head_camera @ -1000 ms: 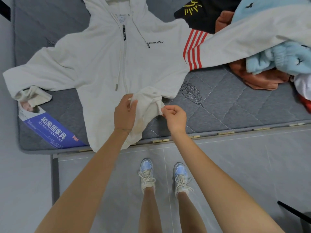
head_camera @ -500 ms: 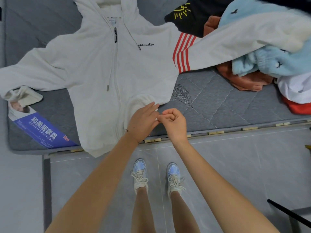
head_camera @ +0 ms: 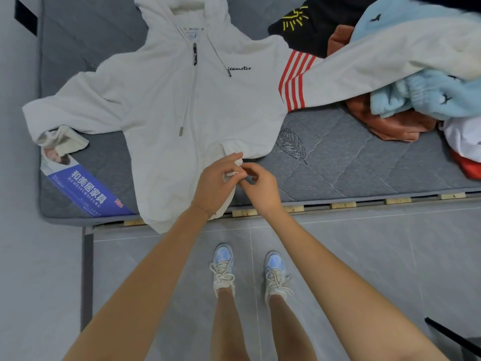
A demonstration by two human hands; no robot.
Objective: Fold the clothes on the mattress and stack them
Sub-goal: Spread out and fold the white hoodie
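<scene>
Having drawn together since a second ago, the left hand [head_camera: 216, 185] and right hand [head_camera: 261, 187] are both pinching the bunched hem corner of the white hoodie [head_camera: 156, 100], which is lying face-up on the mattress [head_camera: 351, 157], its long axis running straight away from them, hood farthest

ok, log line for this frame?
phase: pre-fold | left hand: pinches hem | right hand: pinches hem | hoodie: spread on mattress, unfolded | pile: right, unfolded
</scene>
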